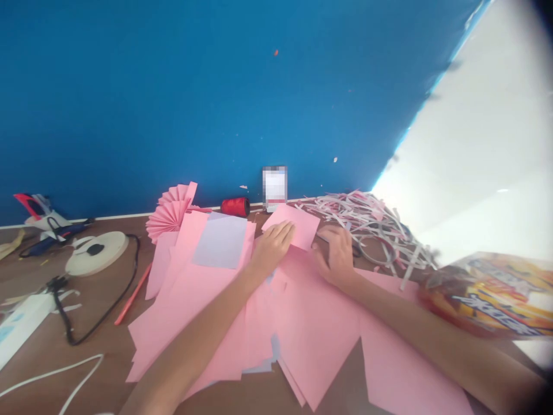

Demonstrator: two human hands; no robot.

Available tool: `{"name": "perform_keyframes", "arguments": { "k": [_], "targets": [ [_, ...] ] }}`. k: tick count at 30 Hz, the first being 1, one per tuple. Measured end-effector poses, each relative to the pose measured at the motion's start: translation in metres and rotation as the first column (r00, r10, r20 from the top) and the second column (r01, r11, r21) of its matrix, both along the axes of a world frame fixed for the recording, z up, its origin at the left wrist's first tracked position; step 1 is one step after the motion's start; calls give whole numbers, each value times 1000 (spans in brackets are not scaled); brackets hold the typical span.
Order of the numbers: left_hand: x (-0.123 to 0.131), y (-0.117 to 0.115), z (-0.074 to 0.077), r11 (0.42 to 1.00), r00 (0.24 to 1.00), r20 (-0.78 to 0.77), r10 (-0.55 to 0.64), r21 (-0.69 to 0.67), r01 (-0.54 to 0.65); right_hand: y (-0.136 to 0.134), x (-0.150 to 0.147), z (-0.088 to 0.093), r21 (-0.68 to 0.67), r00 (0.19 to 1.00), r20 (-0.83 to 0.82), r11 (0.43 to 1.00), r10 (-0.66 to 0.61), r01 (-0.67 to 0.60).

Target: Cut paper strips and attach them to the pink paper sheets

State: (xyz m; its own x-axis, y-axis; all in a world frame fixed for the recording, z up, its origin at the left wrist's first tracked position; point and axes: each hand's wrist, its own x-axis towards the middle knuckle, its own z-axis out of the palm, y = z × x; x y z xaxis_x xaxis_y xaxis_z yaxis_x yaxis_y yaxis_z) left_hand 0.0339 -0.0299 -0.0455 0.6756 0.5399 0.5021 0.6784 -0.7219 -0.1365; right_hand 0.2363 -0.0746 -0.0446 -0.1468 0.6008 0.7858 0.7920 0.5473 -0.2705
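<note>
My left hand [276, 242] lies flat with fingers stretched on a small pink sheet of paper [306, 226], which rests at the top of a spread of larger pink sheets [317, 323]. To its right, my right hand [337, 253] is slightly blurred, with thumb and fingers apart, over the edge of the pink paper. A thin dark-edged thing [322, 235] shows partly by its fingers; its kind is unclear. A pale lilac sheet [221, 242] sits on the pink paper to the left.
Behind stand pleated pink paper fans [168, 216], a red thread spool [235, 207] and a phone [275, 185] against the blue wall. Paper strips [367, 216] and a tape roll [377, 249] lie right, near a snack packet [496, 297]. Left are a red pen [133, 295] and white ribbon reel [97, 253].
</note>
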Motion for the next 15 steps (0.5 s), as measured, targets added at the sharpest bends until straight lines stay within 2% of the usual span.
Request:
{"name": "perform_keyframes", "arguments": {
  "k": [3, 5, 9, 11, 15],
  "targets": [
    [-1, 0, -2, 990, 999, 38, -20, -139, 25, -1, -5, 0, -125, 968, 231, 989, 101, -74],
    [-1, 0, -3, 973, 995, 83, -50, -219, 67, 2, -7, -2, -188, 952, 287, 981, 110, -57],
    [-1, 1, -2, 951, 989, 92, -116, -278, 137, 10, -5, -7, -238, 949, 294, 970, 112, -41],
    [-3, 2, -1, 954, 991, 71, -115, -269, 130, 12, -2, -8, -241, 960, 259, 969, 108, -44],
    [-11, 4, 3, 977, 997, 5, -79, -200, 78, 13, 1, -9, -231, 988, 156, 973, 14, 23]
  ]
}}
